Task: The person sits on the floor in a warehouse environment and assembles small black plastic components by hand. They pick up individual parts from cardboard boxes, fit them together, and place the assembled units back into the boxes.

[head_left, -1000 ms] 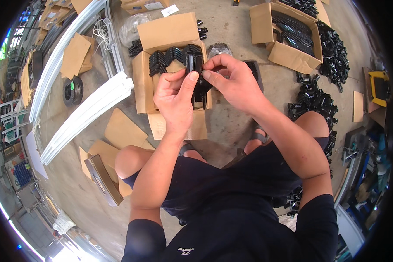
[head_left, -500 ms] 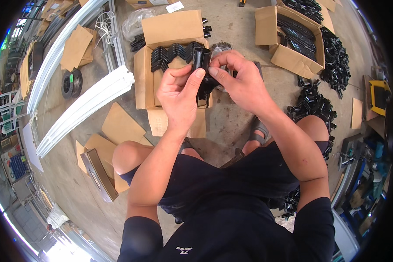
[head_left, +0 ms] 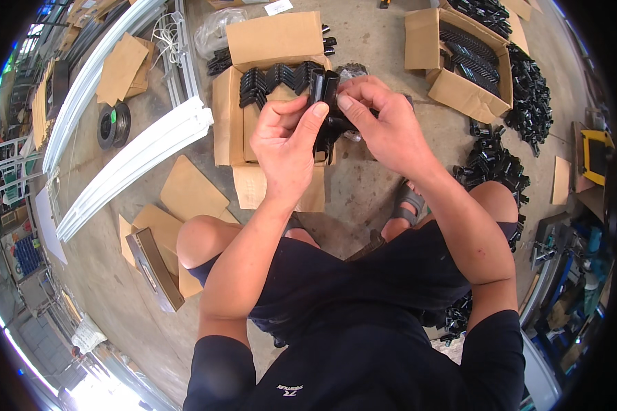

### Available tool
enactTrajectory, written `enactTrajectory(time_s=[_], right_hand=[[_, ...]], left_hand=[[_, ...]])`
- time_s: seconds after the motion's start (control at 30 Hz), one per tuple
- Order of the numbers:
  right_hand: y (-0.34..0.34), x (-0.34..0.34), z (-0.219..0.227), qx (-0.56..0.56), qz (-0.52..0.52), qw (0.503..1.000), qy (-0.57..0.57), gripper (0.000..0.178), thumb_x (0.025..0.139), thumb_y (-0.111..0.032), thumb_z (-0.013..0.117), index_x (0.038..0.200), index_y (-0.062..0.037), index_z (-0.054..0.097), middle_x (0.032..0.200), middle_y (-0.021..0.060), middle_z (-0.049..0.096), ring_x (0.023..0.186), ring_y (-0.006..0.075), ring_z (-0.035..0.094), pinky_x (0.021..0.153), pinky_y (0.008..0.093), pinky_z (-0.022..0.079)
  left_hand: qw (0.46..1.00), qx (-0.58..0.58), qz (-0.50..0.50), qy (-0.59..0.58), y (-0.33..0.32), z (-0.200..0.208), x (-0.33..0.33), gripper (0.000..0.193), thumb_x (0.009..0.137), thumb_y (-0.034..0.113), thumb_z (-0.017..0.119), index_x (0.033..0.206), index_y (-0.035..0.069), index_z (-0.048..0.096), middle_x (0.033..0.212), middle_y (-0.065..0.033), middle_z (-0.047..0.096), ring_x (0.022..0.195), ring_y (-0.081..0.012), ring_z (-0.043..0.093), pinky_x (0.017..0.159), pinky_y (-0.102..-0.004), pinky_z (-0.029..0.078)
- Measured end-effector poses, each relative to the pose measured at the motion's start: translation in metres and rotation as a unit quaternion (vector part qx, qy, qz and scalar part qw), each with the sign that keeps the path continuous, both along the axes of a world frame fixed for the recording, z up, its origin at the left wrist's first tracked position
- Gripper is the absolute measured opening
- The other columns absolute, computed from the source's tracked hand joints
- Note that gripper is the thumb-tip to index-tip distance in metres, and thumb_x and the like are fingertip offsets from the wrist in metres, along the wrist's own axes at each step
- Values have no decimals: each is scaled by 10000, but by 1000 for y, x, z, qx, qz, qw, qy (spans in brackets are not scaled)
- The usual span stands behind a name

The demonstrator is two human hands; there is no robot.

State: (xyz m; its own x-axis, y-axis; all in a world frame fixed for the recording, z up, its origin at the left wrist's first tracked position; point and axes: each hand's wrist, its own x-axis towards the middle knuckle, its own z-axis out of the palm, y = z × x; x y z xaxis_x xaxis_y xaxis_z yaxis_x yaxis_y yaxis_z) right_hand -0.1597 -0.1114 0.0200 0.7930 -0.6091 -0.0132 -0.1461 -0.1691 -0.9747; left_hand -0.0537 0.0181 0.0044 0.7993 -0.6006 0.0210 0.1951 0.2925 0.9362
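Between thumb and fingers, my left hand point(head_left: 286, 147) grips a glossy black pipe fitting point(head_left: 328, 85) with a tube-shaped end that points away from me. My right hand point(head_left: 389, 130) is closed in a pinch at the right side of the fitting. What its fingertips hold, if anything, is too small to make out. Both hands are above an open cardboard box point(head_left: 227, 123), where rows of black angled parts point(head_left: 281, 79) are stacked along the far side. My left hand hides part of the box.
At the far right another open carton point(head_left: 459, 97) holds similar black parts point(head_left: 469, 58). Heaps of loose black fittings point(head_left: 492, 164) lie on the floor to the right. White curved rails point(head_left: 137, 161), a spool of dark wire point(head_left: 114, 126) and cardboard sheets point(head_left: 195, 188) lie left.
The fitting has turned a little in my left hand and tipped right. My right fingertips have shifted slightly along its side, and the thumb is a bit higher.
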Motion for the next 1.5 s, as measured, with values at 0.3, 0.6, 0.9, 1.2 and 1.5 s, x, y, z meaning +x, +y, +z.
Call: enactTrajectory(time_s=[0.3,0.6,0.9,1.2,1.5], right_hand=[[0,0,4,-2,6,1000,12,197,965,-182,690,1026,5,684,1135,145,651,1065,295,641,913,387,499],[-2,0,-3,-17,22,1000,12,255,982,-208,682,1099,19,667,1136,146,661,1051,263,653,916,368,512],[2,1,-5,130,46,989,-53,373,970,-121,732,1300,31,647,1049,80,718,885,91,644,782,269,534],[-1,3,-3,174,-3,984,-24,265,980,-71,705,1228,20,706,974,56,745,813,75,662,745,231,547],[-36,-6,19,327,-36,940,-90,302,1028,-202,673,1179,60,680,917,83,728,776,148,697,730,281,587]], left_hand=[[1000,4,-9,3,2,-1,1,178,944,-21,745,1087,2,642,1032,-108,753,902,-87,681,834,-228,538],[1000,-6,-12,16,1,-3,2,169,951,-11,741,1085,-8,639,1025,-109,747,897,-87,679,818,-233,547],[990,-25,25,136,-3,-11,15,188,1004,116,703,1131,10,614,1072,-154,736,930,-179,719,855,-313,596],[973,58,-34,223,1,-4,19,302,1071,251,604,1244,4,609,1194,-134,701,961,-191,716,826,-317,612],[962,106,-111,-225,4,11,30,689,905,-25,727,1540,76,479,1637,-129,396,1370,-265,546,1082,-388,493]])
